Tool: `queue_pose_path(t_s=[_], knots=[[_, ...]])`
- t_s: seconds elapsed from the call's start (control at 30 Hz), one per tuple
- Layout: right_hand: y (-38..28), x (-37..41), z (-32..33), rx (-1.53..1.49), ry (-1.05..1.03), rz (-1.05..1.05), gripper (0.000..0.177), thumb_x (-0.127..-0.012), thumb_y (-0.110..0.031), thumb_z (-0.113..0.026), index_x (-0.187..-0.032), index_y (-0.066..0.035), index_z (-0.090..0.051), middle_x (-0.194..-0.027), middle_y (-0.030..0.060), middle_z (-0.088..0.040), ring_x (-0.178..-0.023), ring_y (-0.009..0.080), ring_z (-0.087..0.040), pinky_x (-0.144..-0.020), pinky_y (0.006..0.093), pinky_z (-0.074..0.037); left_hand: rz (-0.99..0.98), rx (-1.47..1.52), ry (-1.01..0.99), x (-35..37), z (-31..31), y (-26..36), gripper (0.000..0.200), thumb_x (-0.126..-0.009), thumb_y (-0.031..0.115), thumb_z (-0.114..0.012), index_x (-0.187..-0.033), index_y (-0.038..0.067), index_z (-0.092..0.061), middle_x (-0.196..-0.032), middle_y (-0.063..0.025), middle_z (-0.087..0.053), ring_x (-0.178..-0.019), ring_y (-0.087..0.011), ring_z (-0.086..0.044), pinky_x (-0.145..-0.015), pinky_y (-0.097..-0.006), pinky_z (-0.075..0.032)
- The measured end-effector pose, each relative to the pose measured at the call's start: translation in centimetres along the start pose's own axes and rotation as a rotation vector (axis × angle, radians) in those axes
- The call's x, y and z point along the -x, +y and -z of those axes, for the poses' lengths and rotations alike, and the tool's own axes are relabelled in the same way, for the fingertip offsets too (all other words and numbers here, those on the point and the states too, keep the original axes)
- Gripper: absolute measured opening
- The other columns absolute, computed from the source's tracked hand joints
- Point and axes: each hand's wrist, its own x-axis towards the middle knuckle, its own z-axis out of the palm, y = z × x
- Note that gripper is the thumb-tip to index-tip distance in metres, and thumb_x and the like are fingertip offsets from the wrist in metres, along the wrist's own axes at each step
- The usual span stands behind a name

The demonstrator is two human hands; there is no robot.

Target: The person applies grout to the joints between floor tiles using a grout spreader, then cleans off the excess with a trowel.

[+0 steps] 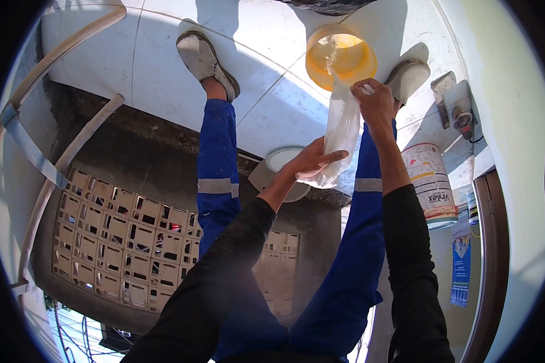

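"Starting at the left, what's there?"

"The left shoe (204, 60), on the floor (163, 60). Then the left hand (312, 160), half curled round the near end of the clear bag (337, 130)"

"And the bag itself?"

"Between the hands, its mouth at the far end, reaching over the near rim of the yellow bucket (317, 66). White powder (331, 51) shows beyond the mouth. I'd raise the near end gently, so the powder slides out thinly rather than puffing up"

"What about the right hand (374, 104)?"

"Closed in a pinch on the bag near its mouth; something white shows in its grip, perhaps plastic, I can't tell. That grip should aim the mouth well inside the rim, without squeezing it narrow"

"Further right?"

"The right shoe (407, 78), just beside the bucket, then a paint pail (429, 181), nearer. Best pour clear of that shoe"
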Motion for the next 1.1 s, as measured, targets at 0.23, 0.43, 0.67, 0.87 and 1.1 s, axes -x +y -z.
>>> queue_pose_path(t_s=[0.23, 0.43, 0.67, 0.87, 1.1], knots=[[0.9, -0.4, 0.4, 0.009, -0.006, -0.058, 0.018, -0.08, -0.014, -0.077, -0.092, -0.002, -0.077, -0.078, 0.0149, -0.074, -0.071, 0.0209, -0.071, -0.071, 0.0332, -0.055, 0.0, 0.055, -0.026, 0.4, -1.6, 0.3, 0.051, -0.095, 0.035, -0.076, -0.13, 0.006, -0.055, -0.106, -0.0035, -0.063, -0.094, -0.014, -0.061, -0.081, -0.0341, -0.053], [-0.1, -0.9, 0.2, 0.037, -0.007, -0.031, 0.02, -0.079, -0.016, -0.077, -0.093, -0.001, -0.077, -0.081, 0.0166, -0.075, -0.073, 0.0234, -0.073, -0.075, 0.0342, -0.056, 0.062, 0.114, 0.004, 0.7, -2.1, 1.0, 0.051, -0.093, 0.036, -0.077, -0.128, 0.005, -0.056, -0.102, -0.0039, -0.062, -0.091, -0.0138, -0.061, -0.079, -0.0333, -0.052], [0.3, -1.7, -0.2, -0.055, -0.022, -0.063, 0.019, -0.079, -0.015, -0.077, -0.092, -0.001, -0.078, -0.082, 0.0169, -0.075, -0.074, 0.0235, -0.073, -0.076, 0.0342, -0.056, 0.099, 0.144, -0.026, 1.6, -1.5, 2.6, 0.053, -0.092, 0.036, -0.078, -0.128, 0.004, -0.055, -0.105, -0.005, -0.061, -0.095, -0.0145, -0.06, -0.082, -0.0356, -0.052], [1.8, -1.0, 0.4, 0.029, 0.003, -0.092, 0.018, -0.078, -0.014, -0.076, -0.092, -0.002, -0.078, -0.08, 0.0152, -0.075, -0.074, 0.0218, -0.072, -0.074, 0.0342, -0.056, 0.123, 0.03, -0.037, 1.4, -1.5, 1.5, 0.063, -0.087, 0.04, -0.082, -0.13, 0.003, -0.054, -0.106, -0.0058, -0.061, -0.097, -0.0158, -0.06, -0.084, -0.0356, -0.05], [4.1, -1.9, 0.4, 0.06, -0.001, -0.127, 0.021, -0.079, -0.019, -0.074, -0.093, -0.005, -0.079, -0.082, 0.0123, -0.076, -0.072, 0.0218, -0.071, -0.073, 0.0353, -0.055, 0.134, 0.1, -0.06, 0.8, -3.1, 1.6, 0.062, -0.086, 0.04, -0.081, -0.128, 0.002, -0.055, -0.105, -0.0064, -0.061, -0.096, -0.016, -0.06, -0.083, -0.035, -0.05]])
